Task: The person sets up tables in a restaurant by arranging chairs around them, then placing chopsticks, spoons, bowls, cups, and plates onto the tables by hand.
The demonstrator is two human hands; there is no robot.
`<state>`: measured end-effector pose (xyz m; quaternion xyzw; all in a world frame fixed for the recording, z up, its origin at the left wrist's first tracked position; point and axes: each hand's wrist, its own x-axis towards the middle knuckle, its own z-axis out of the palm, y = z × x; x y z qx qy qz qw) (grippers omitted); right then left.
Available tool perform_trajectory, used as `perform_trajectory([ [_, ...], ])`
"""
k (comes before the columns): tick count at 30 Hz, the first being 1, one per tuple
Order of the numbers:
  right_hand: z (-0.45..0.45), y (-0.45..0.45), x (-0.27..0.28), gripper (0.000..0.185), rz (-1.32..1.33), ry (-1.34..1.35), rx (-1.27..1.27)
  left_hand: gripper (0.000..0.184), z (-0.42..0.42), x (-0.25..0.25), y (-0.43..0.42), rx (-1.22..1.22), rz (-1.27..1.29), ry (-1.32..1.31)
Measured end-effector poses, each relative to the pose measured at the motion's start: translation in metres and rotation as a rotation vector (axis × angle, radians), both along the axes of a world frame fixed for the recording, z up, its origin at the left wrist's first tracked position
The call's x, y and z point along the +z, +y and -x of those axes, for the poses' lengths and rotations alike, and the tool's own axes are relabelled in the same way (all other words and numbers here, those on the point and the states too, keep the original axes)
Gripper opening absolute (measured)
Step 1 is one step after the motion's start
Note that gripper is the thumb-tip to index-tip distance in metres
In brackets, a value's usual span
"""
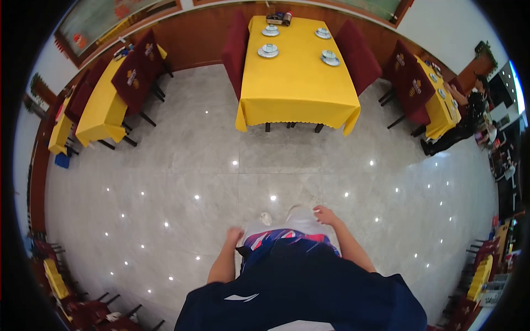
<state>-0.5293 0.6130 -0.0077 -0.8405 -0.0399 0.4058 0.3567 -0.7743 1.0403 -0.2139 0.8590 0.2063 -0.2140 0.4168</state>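
Observation:
My left hand [234, 235] hangs beside my left hip, blurred, and its fingers cannot be made out. On the other side, my right hand [324, 214] is near my thigh with its fingers partly curled; whether anything is between them is too small to tell. Ahead of me stands a table with a yellow cloth [298, 77]. Near its left edge are two cup-and-plate settings [268, 51], and two more [330, 58] are near the right edge. A dark box of items [279, 19] sits at the table's far end.
Dark red chairs [234, 52] flank the middle table. Another yellow-covered table [105, 99] stands at the left. At the right, a person in black [469, 118] leans by a yellow-covered table [439, 96]. Grey tiled floor [204, 160] lies between me and the tables.

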Motion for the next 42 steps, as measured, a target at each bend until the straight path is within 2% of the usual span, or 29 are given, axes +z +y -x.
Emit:
perform_trajectory([
  [1, -0.018, -0.002, 0.001, 0.033, 0.08, 0.018, -0.064, 0.032, -0.089, 0.055, -0.008, 0.475, 0.236, 0.016],
  [2, -0.036, -0.001, 0.003, 0.033, 0.075, 0.031, -0.086, 0.031, -0.168, 0.077, -0.003, 0.528, 0.344, -0.053],
  [3, -0.057, 0.0, 0.003, 0.033, 0.027, -0.12, -0.102, 0.033, -0.244, 0.135, -0.002, 0.478, 0.36, -0.101],
  [4, -0.079, 0.004, 0.004, 0.033, -0.014, -0.273, -0.116, 0.034, -0.307, 0.14, 0.008, 0.357, 0.342, -0.231],
  [5, -0.102, 0.012, 0.005, 0.033, -0.011, -0.26, -0.136, 0.032, -0.365, 0.154, 0.016, 0.244, 0.303, -0.283],
  [7, -0.147, 0.028, 0.006, 0.034, -0.075, -0.439, -0.158, 0.027, -0.456, 0.194, 0.024, 0.138, 0.298, -0.343],
  [11, -0.291, 0.069, 0.003, 0.037, -0.001, -0.559, -0.154, 0.022, -0.583, 0.218, 0.024, 0.175, 0.35, -0.349],
  [14, -0.454, 0.104, 0.009, 0.039, 0.012, -0.643, -0.238, 0.021, -0.687, 0.229, 0.036, 0.002, 0.195, -0.395],
  [16, -0.581, 0.121, 0.026, 0.044, -0.033, -0.701, -0.336, 0.026, -0.795, 0.245, 0.043, -0.064, -0.072, -0.551],
  [18, -0.706, 0.13, 0.024, 0.05, 0.063, -0.96, -0.351, 0.034, -0.896, 0.245, 0.062, -0.02, -0.119, -0.613],
  [19, -0.763, 0.137, 0.043, 0.054, 0.078, -0.872, -0.398, 0.038, -0.944, 0.237, 0.074, 0.004, -0.154, -0.659],
  [21, -0.875, 0.141, 0.04, 0.054, 0.201, -0.928, -0.4, 0.047, -1.034, 0.235, 0.1, 0.039, -0.261, -0.675],
  [23, -0.945, 0.15, 0.055, 0.059, 0.296, -0.918, -0.376, 0.053, -1.083, 0.246, 0.121, 0.086, -0.385, -0.639],
  [26, -1.042, 0.161, 0.046, 0.066, 0.501, -0.823, -0.263, 0.058, -1.143, 0.251, 0.146, 0.128, -0.482, -0.581],
  [28, -1.073, 0.167, 0.045, 0.069, 0.67, -0.762, -0.243, 0.058, -1.16, 0.245, 0.154, 0.199, -0.444, -0.517],
  [29, -1.078, 0.173, 0.05, 0.067, 0.67, -0.768, -0.271, 0.058, -1.159, 0.244, 0.163, 0.258, -0.408, -0.486],
  [31, -1.067, 0.186, 0.056, 0.063, 0.536, -0.948, -0.262, 0.056, -1.143, 0.21, 0.188, 0.154, -0.352, -0.612],
  [32, -1.059, 0.194, 0.05, 0.062, 0.451, -1.063, -0.251, 0.054, -1.123, 0.211, 0.185, 0.173, -0.303, -0.607],
  [34, -1.022, 0.218, 0.039, 0.06, 0.271, -1.072, -0.206, 0.053, -1.056, 0.237, 0.156, 0.173, -0.246, -0.569],
  [35, -0.992, 0.24, 0.031, 0.06, 0.189, -0.985, -0.209, 0.054, -1.019, 0.254, 0.15, 0.131, -0.203, -0.431],
  [36, -0.965, 0.267, 0.025, 0.06, 0.109, -0.904, -0.203, 0.053, -0.971, 0.247, 0.16, -0.062, -0.381, -0.524],
  [37, -0.94, 0.297, 0.018, 0.06, 0.035, -0.849, -0.177, 0.052, -0.925, 0.265, 0.157, 0.026, -0.25, -0.266],
  [39, -0.913, 0.371, 0.026, 0.061, -0.076, -0.772, -0.131, 0.053, -0.822, 0.274, 0.174, 0.105, -0.237, -0.24],
  [40, -0.906, 0.407, 0.04, 0.061, -0.115, -0.756, -0.111, 0.052, -0.769, 0.275, 0.184, 0.231, -0.286, -0.204],
  [41, -0.909, 0.442, 0.046, 0.062, -0.107, -0.763, -0.097, 0.05, -0.717, 0.278, 0.2, 0.473, -0.223, -0.051],
  [42, -0.92, 0.473, 0.047, 0.062, -0.094, -0.772, -0.087, 0.05, -0.665, 0.276, 0.215, 0.696, -0.182, -0.052],
])
